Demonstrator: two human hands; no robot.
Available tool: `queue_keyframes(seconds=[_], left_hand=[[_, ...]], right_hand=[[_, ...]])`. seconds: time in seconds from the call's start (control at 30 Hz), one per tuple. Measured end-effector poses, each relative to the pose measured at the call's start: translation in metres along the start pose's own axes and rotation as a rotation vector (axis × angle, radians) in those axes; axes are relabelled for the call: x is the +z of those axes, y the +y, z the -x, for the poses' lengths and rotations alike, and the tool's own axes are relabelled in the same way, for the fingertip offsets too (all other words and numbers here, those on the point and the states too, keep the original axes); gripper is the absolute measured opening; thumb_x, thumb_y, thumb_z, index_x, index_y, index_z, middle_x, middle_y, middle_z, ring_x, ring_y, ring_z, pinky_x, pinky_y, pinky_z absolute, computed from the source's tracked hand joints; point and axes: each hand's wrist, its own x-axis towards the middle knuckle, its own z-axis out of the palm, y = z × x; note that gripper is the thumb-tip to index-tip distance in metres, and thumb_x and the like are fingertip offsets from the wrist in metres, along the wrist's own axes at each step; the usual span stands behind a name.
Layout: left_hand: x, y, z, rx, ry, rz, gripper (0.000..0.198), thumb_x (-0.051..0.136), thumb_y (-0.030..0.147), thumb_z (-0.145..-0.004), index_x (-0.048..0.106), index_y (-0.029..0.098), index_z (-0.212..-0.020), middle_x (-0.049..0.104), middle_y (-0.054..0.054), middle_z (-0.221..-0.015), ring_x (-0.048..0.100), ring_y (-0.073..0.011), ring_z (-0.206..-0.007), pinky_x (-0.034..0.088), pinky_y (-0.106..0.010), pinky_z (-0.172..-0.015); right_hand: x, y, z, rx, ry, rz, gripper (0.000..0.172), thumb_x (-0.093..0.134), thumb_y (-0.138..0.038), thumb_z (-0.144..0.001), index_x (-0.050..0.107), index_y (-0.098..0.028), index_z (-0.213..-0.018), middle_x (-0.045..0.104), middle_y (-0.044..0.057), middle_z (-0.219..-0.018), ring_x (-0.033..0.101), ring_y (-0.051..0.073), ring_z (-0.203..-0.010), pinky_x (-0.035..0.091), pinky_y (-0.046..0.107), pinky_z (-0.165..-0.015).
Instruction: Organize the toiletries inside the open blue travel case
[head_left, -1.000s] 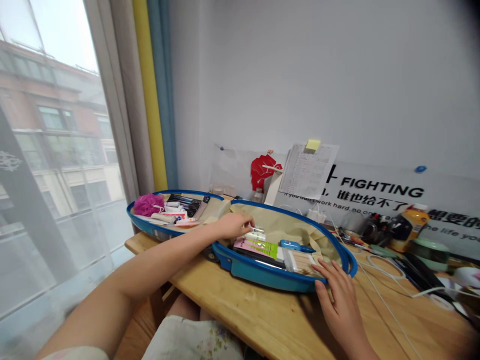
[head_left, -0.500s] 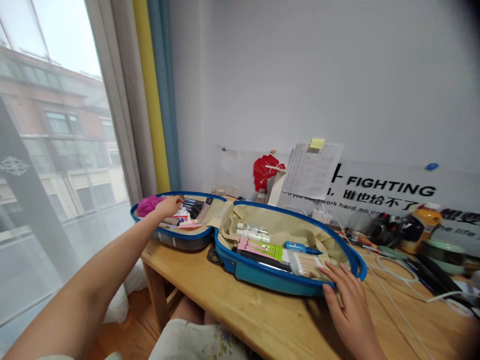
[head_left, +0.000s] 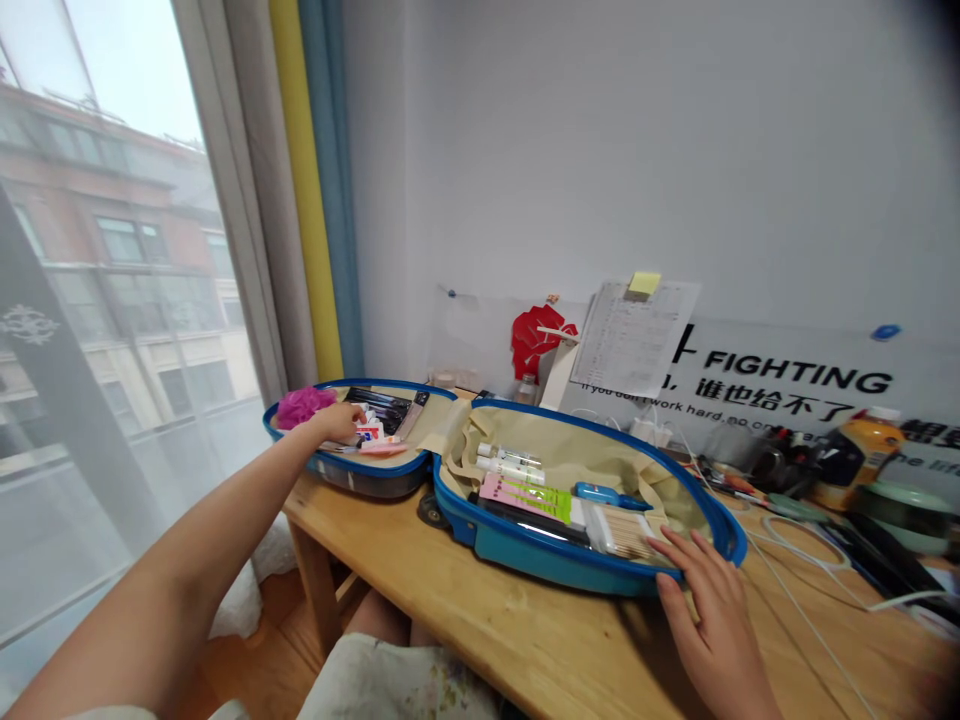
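An open blue case (head_left: 570,572) lies spread on the wooden table, both halves facing up. My left hand (head_left: 343,422) reaches into the left half, beside a purple mesh puff (head_left: 306,406) and at a white tube with red and blue print (head_left: 371,432); its fingertips are partly hidden. Behind them lie black packaged items (head_left: 382,408). My right hand (head_left: 705,600) rests with spread fingers on the near right rim, by a box of cotton swabs (head_left: 626,530). The right half also holds white tubes (head_left: 514,468), a pink and green packet (head_left: 525,495) and a blue item (head_left: 598,493).
Cables (head_left: 806,540), a green-lidded jar (head_left: 904,515), an orange bottle (head_left: 855,460) and pens stand or lie on the table (head_left: 480,610) to the right. Papers (head_left: 634,335) and a poster are at the wall; curtains (head_left: 322,200) hang left.
My left hand has moved down from the black packaged items toward the white tube, which now shows beside it. The view has shifted slightly. My right hand stays at the rim.
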Motion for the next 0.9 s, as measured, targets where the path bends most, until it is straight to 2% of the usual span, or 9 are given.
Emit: queue_keyframes(seconds=[0.3, 0.4, 0.5, 0.6, 0.7, 0.9], left_hand=[[0.004, 0.009, -0.003, 0.102, 0.002, -0.025, 0.043, 0.051, 0.022, -0.071, 0.061, 0.018, -0.112, 0.066, -0.008, -0.108, 0.061, -0.0205, -0.097, 0.045, -0.027, -0.086], [0.004, 0.013, -0.004, 0.138, 0.017, -0.033, 0.046, 0.050, 0.022, -0.071, 0.061, 0.018, -0.116, 0.064, -0.010, -0.113, 0.059, -0.0223, -0.102, 0.043, -0.030, -0.092], [0.005, 0.021, -0.005, 0.201, 0.020, -0.030, 0.049, 0.050, 0.021, -0.070, 0.062, 0.024, -0.118, 0.061, -0.007, -0.121, 0.054, -0.0216, -0.113, 0.037, -0.029, -0.099], [0.004, 0.031, -0.007, 0.273, -0.042, -0.041, 0.048, 0.054, 0.024, -0.067, 0.066, 0.030, -0.113, 0.057, -0.004, -0.129, 0.049, -0.0240, -0.120, 0.033, -0.032, -0.103], [0.003, 0.039, -0.011, 0.296, -0.100, -0.054, 0.046, 0.058, 0.030, -0.065, 0.068, 0.030, -0.110, 0.059, -0.005, -0.128, 0.049, -0.0277, -0.119, 0.033, -0.036, -0.102], [0.002, 0.043, -0.015, 0.254, -0.089, -0.064, 0.036, 0.063, 0.040, -0.060, 0.073, 0.030, -0.094, 0.066, -0.006, -0.114, 0.051, -0.0307, -0.113, 0.038, -0.037, -0.096]], right_hand=[[0.001, 0.000, 0.000, -0.024, 0.014, 0.006, 0.034, 0.037, -0.039, -0.090, 0.058, -0.023, -0.113, 0.061, 0.009, -0.119, 0.048, 0.029, -0.121, 0.037, 0.052, -0.098], [0.001, 0.000, 0.000, 0.002, 0.017, 0.003, 0.035, 0.036, -0.040, -0.090, 0.059, -0.023, -0.111, 0.061, 0.009, -0.119, 0.048, 0.030, -0.122, 0.036, 0.053, -0.099], [0.001, 0.000, 0.000, -0.001, 0.014, 0.003, 0.035, 0.037, -0.040, -0.090, 0.059, -0.023, -0.111, 0.062, 0.009, -0.119, 0.048, 0.030, -0.122, 0.037, 0.053, -0.098], [0.000, -0.001, -0.001, -0.025, 0.023, 0.009, 0.034, 0.037, -0.039, -0.090, 0.058, -0.024, -0.112, 0.062, 0.009, -0.118, 0.049, 0.030, -0.121, 0.038, 0.053, -0.097], [0.000, -0.002, -0.001, -0.009, 0.026, -0.002, 0.034, 0.037, -0.039, -0.090, 0.058, -0.023, -0.111, 0.062, 0.009, -0.119, 0.049, 0.029, -0.121, 0.037, 0.052, -0.098], [-0.003, -0.003, -0.001, 0.017, -0.010, -0.014, 0.035, 0.037, -0.041, -0.090, 0.059, -0.024, -0.112, 0.062, 0.009, -0.118, 0.047, 0.030, -0.123, 0.037, 0.054, -0.099]])
